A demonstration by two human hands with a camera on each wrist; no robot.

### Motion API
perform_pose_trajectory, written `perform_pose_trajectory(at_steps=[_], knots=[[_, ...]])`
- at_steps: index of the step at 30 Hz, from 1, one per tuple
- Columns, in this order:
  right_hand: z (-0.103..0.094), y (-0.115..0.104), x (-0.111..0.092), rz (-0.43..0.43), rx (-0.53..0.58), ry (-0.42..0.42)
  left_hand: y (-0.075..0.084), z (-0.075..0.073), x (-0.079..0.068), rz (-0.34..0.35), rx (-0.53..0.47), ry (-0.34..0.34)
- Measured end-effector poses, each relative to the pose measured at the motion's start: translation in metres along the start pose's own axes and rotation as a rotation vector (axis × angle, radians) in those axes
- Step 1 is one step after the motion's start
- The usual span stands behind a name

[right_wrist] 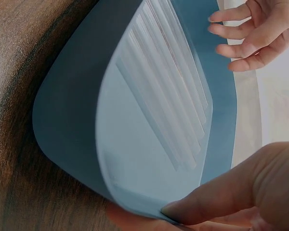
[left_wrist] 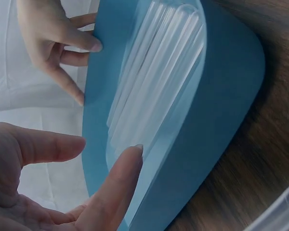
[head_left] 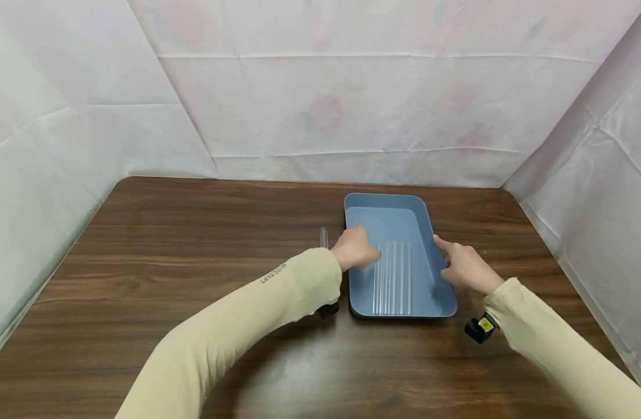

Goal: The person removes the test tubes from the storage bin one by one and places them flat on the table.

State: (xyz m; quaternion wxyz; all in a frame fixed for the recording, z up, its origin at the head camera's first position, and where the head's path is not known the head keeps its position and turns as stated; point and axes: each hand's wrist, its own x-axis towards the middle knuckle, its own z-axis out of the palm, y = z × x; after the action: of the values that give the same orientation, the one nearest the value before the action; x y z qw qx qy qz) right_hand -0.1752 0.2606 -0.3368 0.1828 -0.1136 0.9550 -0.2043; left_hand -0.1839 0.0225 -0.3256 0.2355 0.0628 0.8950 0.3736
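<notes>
A blue rectangular tray (head_left: 440,291) lies on the table. Several clear tubes (head_left: 392,279) lie side by side in its near part. My left hand (head_left: 356,247) hovers over the tray's left side; in the left wrist view its thumb (left_wrist: 53,147) and index finger stand apart with nothing between them. On the right, my right hand (head_left: 467,267) grips the tray's rim, the thumb (right_wrist: 197,204) on the inner side and fingers outside. Another clear tube (head_left: 324,237) lies on the table just left of the tray, partly hidden by the left sleeve.
The dark wood-grain table (head_left: 195,233) extends to the left and in front of the tray. A white curtain (head_left: 326,116) with faint pink prints hangs behind it, and pale sheets (head_left: 603,174) close off both sides.
</notes>
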Motion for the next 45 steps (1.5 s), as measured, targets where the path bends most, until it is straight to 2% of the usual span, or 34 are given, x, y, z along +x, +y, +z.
perform_pose_trajectory(at_steps=[6,11,17,27,34,38,45], knots=[[0.000,0.000,0.000,0.004,-0.004,0.002,0.004,0.008,0.008,-0.055,0.036,-0.041],[0.001,0.000,0.000,0.003,-0.003,0.011,0.009,0.013,0.015,-0.060,0.119,-0.033],[0.001,-0.001,0.000,0.000,-0.004,0.015,0.013,0.020,0.018,-0.096,0.137,-0.028],[0.001,0.001,-0.001,-0.003,-0.001,0.011,0.018,0.025,0.021,-0.083,0.174,-0.065],[0.000,-0.001,-0.001,0.005,0.010,0.003,0.020,0.030,0.023,-0.070,0.239,-0.105],[0.000,-0.001,-0.001,0.004,0.009,0.002,0.021,0.032,0.024,-0.079,0.245,-0.100],[0.000,-0.001,-0.001,0.020,0.010,-0.002,0.021,0.036,0.027,-0.133,0.232,-0.091]])
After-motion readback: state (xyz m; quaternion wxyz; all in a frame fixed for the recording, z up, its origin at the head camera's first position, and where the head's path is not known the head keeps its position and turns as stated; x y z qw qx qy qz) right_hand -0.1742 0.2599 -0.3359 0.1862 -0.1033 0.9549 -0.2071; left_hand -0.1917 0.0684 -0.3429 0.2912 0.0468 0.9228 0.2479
